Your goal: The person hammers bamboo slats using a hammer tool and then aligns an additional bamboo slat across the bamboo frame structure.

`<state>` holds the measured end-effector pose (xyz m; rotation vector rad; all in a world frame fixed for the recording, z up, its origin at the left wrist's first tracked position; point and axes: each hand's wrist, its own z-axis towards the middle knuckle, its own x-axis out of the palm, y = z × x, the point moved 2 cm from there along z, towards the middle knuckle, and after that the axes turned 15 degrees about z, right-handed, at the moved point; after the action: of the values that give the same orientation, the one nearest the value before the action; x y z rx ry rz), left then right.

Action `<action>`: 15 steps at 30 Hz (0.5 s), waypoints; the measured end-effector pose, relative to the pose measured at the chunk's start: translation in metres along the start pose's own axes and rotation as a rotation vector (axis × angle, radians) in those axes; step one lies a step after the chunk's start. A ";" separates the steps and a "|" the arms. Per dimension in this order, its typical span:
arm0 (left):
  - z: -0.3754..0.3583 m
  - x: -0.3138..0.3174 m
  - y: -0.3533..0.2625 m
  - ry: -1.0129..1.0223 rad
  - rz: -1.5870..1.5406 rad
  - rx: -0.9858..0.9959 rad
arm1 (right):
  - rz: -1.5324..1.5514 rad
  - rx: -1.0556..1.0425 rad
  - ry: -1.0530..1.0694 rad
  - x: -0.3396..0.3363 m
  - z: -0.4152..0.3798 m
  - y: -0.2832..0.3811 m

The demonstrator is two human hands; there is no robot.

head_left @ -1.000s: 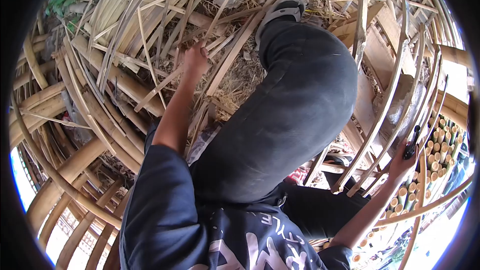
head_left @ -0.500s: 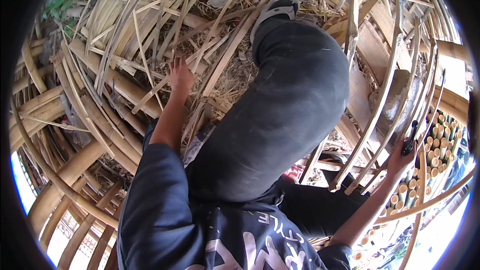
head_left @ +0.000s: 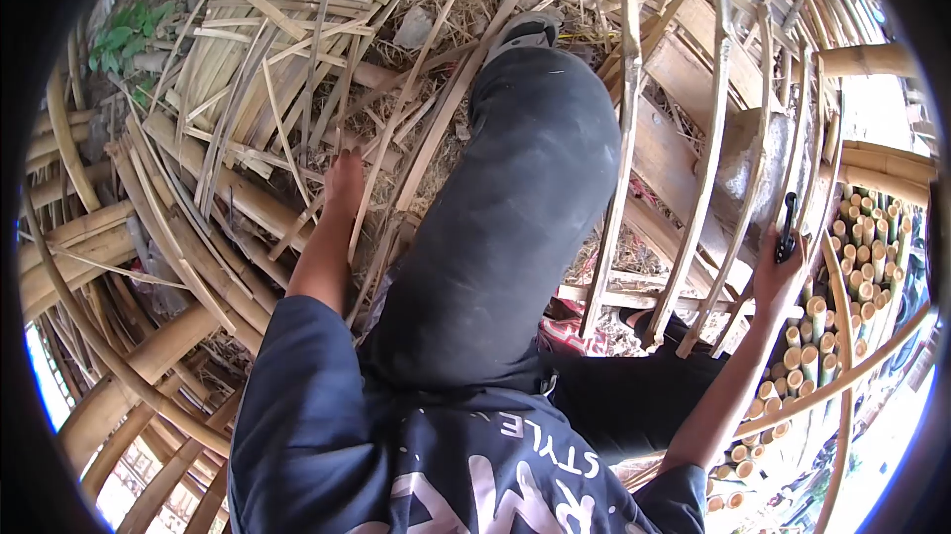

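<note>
My left hand (head_left: 344,180) is low over the littered ground, left of my bent leg (head_left: 505,217). Its fingers point away from me, stretched out among thin bamboo strips (head_left: 295,227), and their tips are hard to make out. On the right, my right hand (head_left: 778,276) is closed around a black-handled tool (head_left: 788,229), which stands up from the fist beside upright bamboo slats. The tool's exact kind cannot be told.
Split bamboo slats (head_left: 628,108) rise right of my leg, with a stone block (head_left: 750,162) behind them. Cut bamboo poles (head_left: 817,336) are stacked at the right. A bamboo frame (head_left: 139,366) stands at the left; loose strips (head_left: 267,68) cover the ground ahead.
The view has shifted, moving my leg and the slats left in it. My left hand appears slightly lower and narrower. The black-handled tool remains in my right hand and points more upright.
</note>
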<state>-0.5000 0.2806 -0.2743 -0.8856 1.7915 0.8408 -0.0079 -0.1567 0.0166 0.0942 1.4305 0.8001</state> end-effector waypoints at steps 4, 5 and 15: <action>-0.014 -0.014 0.015 -0.016 -0.067 0.092 | -0.003 -0.159 -0.007 0.002 0.003 -0.003; -0.021 -0.015 0.021 -0.072 -0.110 0.085 | 0.022 -0.133 0.010 0.002 0.002 -0.008; -0.035 -0.092 0.078 -0.158 -0.529 0.054 | 0.116 -0.250 -0.063 0.007 0.001 -0.001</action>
<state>-0.5534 0.3098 -0.1643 -1.1532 1.3429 0.4996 -0.0073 -0.1532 0.0102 0.0108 1.2643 1.0563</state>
